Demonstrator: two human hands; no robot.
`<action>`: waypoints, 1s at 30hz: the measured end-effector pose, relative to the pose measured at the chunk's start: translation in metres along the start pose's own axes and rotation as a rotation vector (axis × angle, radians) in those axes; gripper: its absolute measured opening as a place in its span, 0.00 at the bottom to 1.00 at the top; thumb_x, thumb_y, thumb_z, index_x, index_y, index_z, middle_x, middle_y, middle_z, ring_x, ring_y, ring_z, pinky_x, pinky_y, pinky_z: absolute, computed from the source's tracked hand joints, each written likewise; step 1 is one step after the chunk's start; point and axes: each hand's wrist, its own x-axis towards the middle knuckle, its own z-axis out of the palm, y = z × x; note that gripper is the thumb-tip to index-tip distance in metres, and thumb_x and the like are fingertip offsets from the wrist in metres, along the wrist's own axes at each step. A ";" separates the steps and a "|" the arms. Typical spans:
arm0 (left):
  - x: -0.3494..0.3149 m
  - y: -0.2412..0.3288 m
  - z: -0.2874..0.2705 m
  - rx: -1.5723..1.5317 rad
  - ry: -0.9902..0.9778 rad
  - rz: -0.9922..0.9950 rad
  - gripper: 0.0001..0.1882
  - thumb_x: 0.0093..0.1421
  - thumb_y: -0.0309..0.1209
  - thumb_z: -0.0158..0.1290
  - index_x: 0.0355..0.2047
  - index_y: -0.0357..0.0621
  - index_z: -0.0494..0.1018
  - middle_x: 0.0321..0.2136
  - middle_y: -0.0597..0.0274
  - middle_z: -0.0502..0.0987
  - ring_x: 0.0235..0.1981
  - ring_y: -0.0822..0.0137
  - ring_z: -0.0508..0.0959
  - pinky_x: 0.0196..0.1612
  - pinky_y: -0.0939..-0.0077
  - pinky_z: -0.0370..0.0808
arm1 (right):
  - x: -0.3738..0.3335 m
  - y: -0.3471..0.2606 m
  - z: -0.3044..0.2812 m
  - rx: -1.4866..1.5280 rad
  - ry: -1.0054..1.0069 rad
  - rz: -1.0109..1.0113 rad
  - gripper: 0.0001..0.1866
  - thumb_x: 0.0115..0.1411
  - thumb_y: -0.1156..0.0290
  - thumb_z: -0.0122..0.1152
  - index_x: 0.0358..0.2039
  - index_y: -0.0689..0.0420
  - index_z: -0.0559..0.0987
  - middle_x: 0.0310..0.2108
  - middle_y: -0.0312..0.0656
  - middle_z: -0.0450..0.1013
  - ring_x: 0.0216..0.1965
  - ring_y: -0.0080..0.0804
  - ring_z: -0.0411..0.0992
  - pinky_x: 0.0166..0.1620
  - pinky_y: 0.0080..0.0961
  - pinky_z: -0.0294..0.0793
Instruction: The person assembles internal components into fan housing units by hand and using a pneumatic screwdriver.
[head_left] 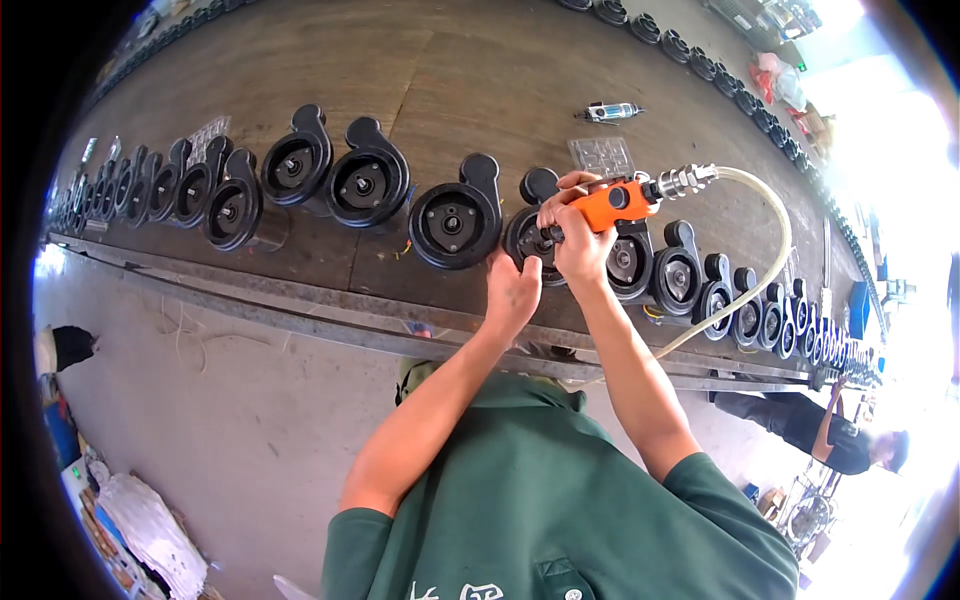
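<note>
My right hand (578, 240) is wrapped around an orange air tool (612, 204), its dark tip pointing down at a round black blower housing (527, 222). From the back of the tool a metal coupling (686, 181) leads into a pale, clear hose (778, 225). My left hand (513, 287) grips the near rim of that same housing, fingers closed against it. The hands and the tool cover much of its middle. Just left stands another black housing (455, 225) with a metal shaft at its centre. On the right, a further housing (628, 262) sits partly behind my right hand.
Rows of similar housings (368, 185) line the long brown workbench (300, 60). A silver air tool (612, 112) and a clear tray of small parts (602, 157) lie beyond my hands. The hose curves over housings at right. Another person (845, 440) is at the bench, far right.
</note>
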 end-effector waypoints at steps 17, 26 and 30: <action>0.000 0.003 -0.005 -0.023 -0.081 0.016 0.33 0.58 0.29 0.51 0.61 0.19 0.60 0.59 0.24 0.68 0.64 0.37 0.67 0.69 0.59 0.60 | -0.003 0.002 0.000 -0.112 -0.072 -0.012 0.15 0.57 0.83 0.49 0.46 0.66 0.68 0.25 0.39 0.70 0.26 0.28 0.69 0.35 0.29 0.74; 0.005 -0.011 -0.004 0.098 -0.054 -0.008 0.34 0.57 0.31 0.51 0.60 0.18 0.60 0.58 0.22 0.67 0.64 0.34 0.67 0.69 0.58 0.60 | -0.006 0.007 -0.001 -0.144 -0.133 0.005 0.14 0.57 0.83 0.50 0.45 0.62 0.69 0.26 0.38 0.69 0.28 0.27 0.69 0.37 0.28 0.74; 0.001 -0.004 -0.005 0.062 -0.048 0.055 0.32 0.57 0.32 0.51 0.58 0.19 0.63 0.56 0.22 0.69 0.62 0.33 0.68 0.68 0.55 0.62 | -0.007 0.016 -0.008 -0.267 -0.205 -0.006 0.13 0.57 0.84 0.51 0.43 0.60 0.69 0.27 0.37 0.70 0.29 0.25 0.70 0.37 0.27 0.74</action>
